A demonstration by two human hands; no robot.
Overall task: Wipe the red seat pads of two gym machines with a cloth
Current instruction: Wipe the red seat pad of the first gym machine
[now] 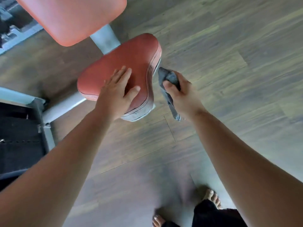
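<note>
The red seat pad sat at the centre of the frame on its grey post, with a second red pad above it at upper left. My left hand lay flat on the seat pad, fingers straight and slightly spread. Just right of the pad's edge, my right hand gripped the grey cloth, thumb and fingers curled round it, a tail hanging down. My bare feet showed on the wood floor at the bottom.
</note>
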